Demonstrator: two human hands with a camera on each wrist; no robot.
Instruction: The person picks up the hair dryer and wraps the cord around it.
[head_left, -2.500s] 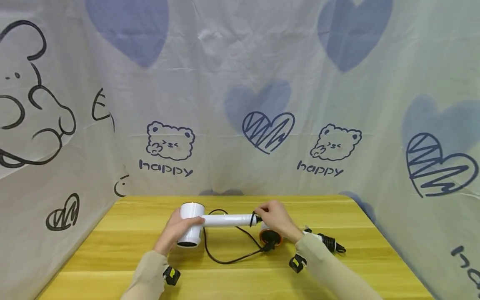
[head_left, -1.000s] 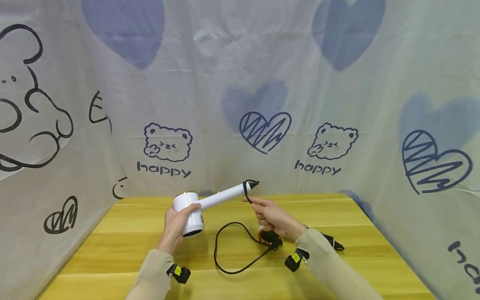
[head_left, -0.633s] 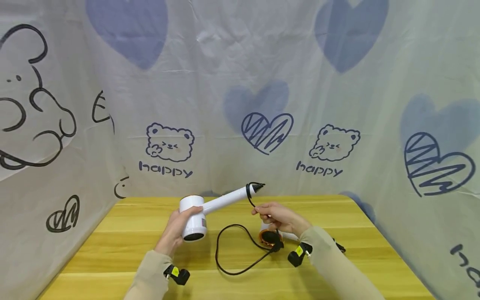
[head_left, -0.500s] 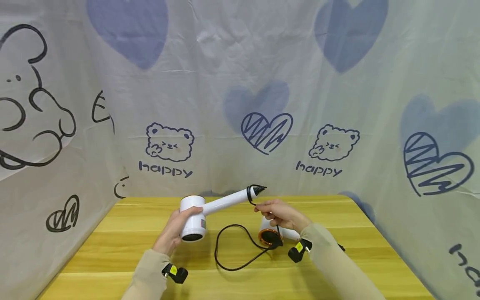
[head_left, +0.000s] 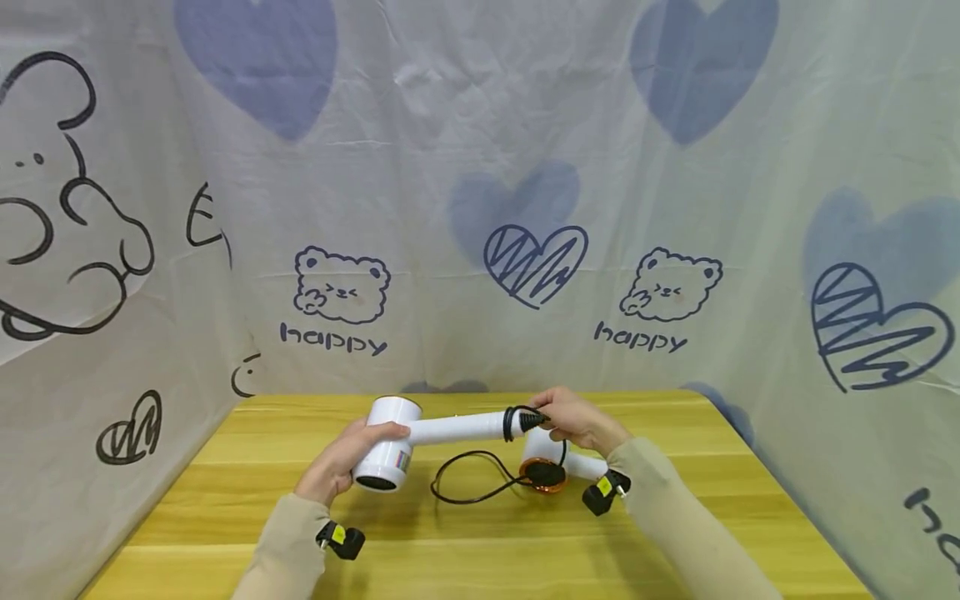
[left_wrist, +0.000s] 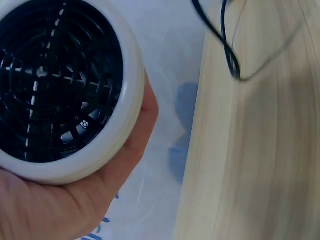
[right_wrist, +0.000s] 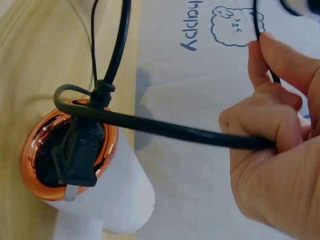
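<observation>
My left hand (head_left: 337, 460) grips the barrel of a white hair dryer (head_left: 459, 428) above the table, its handle reaching right, nearly level. In the left wrist view, the dryer's round black grille (left_wrist: 55, 85) faces the camera. Black power cord (head_left: 467, 502) circles the handle's end by the ribbed strain relief. My right hand (head_left: 577, 419) pinches the cord beside that end; more cord runs through its curled fingers in the right wrist view. From there the cord drops to its plug (right_wrist: 77, 155), which is in front of a second white hair dryer's copper-coloured rim (right_wrist: 30, 172).
The second hair dryer (head_left: 587, 464) lies on the wood-grain table (head_left: 450, 554) under my right hand. A slack cord loop hangs between the two dryers. Patterned cloth (head_left: 480, 358) walls the table at the back and both sides.
The dryer's handle has dropped from an upward tilt to nearly level. My right hand has moved up and right, close to the handle's end. The slack cord loop has become smaller.
</observation>
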